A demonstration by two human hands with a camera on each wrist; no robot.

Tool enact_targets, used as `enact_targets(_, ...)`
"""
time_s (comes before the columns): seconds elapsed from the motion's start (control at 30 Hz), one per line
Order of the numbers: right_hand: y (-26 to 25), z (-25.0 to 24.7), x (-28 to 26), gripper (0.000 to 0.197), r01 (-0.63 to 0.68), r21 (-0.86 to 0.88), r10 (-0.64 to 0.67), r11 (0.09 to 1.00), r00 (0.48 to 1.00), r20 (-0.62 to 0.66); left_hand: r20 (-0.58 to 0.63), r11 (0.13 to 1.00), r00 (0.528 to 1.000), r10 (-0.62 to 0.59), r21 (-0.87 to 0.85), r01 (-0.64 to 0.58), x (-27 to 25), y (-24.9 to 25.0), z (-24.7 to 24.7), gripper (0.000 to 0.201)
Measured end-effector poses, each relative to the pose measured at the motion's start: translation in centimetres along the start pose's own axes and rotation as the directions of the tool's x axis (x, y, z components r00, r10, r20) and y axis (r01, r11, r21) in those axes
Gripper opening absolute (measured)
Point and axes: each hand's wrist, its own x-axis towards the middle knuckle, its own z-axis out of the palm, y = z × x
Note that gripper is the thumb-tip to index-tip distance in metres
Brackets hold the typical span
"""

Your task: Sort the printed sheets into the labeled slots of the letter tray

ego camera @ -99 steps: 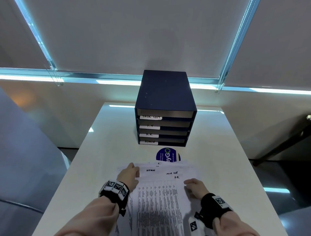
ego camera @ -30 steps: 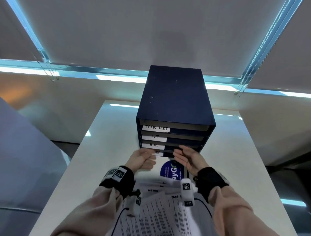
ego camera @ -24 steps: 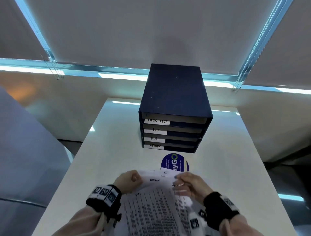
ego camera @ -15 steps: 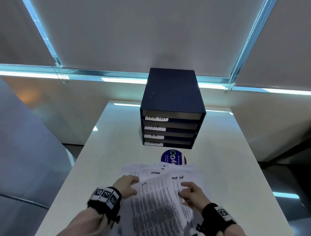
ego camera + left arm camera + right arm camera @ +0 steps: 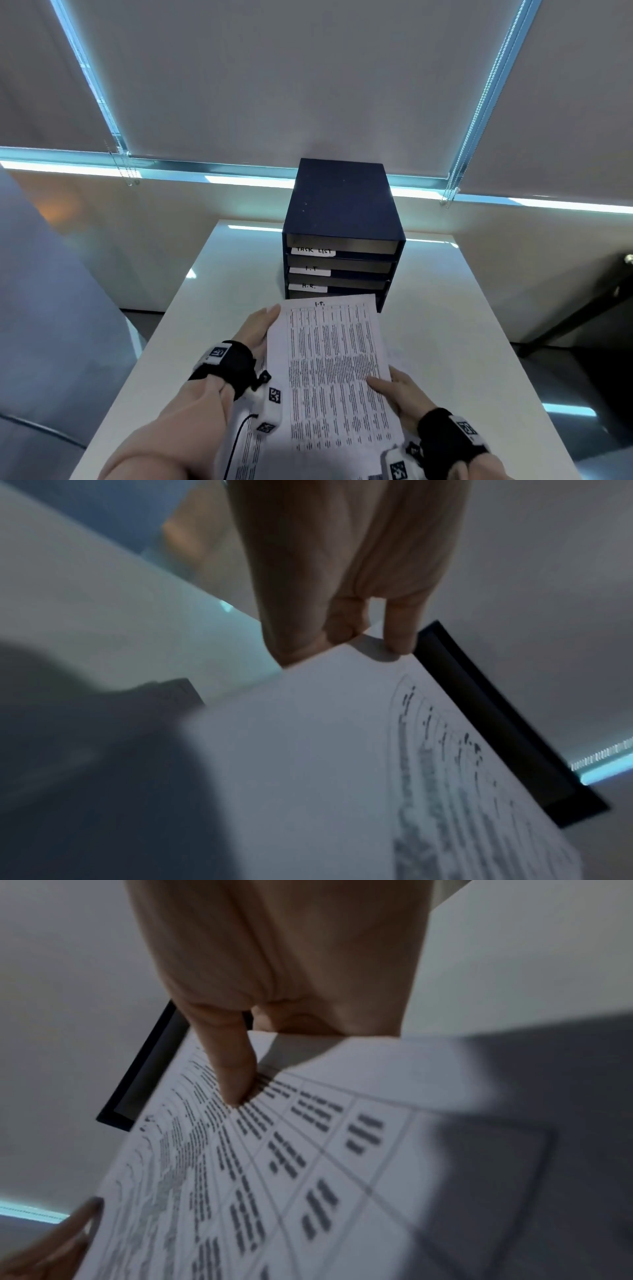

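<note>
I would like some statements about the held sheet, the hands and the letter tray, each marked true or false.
1. The held sheet is marked "I.T." at its top. True.
2. Only the left hand holds it. False: the right hand pinches it too.
3. The letter tray is white. False: it is dark blue.
4. The top slot label reads "TASK LIST". True.
</note>
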Motion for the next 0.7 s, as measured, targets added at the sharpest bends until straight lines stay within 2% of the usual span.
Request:
enact_targets(0.07, -0.1, 0.2, -0.1, 0.019, -0.003, -0.01, 0.003, 1.0, 1.0, -0.02, -0.049, 1.0, 0.999, -0.013, -0.001, 0.013, 0.3, -0.3, -0.1, 0.028)
enact_targets(0.2, 0.4, 0.3, 0.3, 0.032, -0.022, -0.047, 0.022, 0.999, 1.0, -0.006, -0.139, 1.0, 0.99, -0.029, -0.015, 0.028, 0.9, -0.5, -0.5, 0.046)
enact_targets(0.37, 0.1, 0.5, 0.4, 0.029, -0.042, -0.019, 0.042, 0.999, 0.999, 0.016, -0.164, 0.999, 0.986, -0.034, -0.022, 0.03, 1.8, -0.6, -0.9, 0.061)
enact_targets(0.5, 0.8, 0.2, 1.2, 0.038, -0.027, 0.014, 0.027, 1.0, 0.999, -0.021, -0.153, 0.999, 0.988, -0.014, -0.035, 0.009, 1.4, 0.2, 0.0, 0.055)
enact_targets(0.57, 1.1, 0.4, 1.0, 0.042, -0.012, -0.027, 0.01, 1.0, 0.998, -0.064, -0.158, 1.0, 0.987, 0.016, -0.019, -0.019, 1.9, 0.6, 0.3, 0.048)
enact_targets(0.7, -0.3, -0.6, 1.3, 0.034, -0.021, 0.009, 0.022, 1.0, 0.993, -0.12, -0.107, 0.999, 0.993, 0.046, 0.014, -0.045, 2.9, 1.3, 1.1, 0.033)
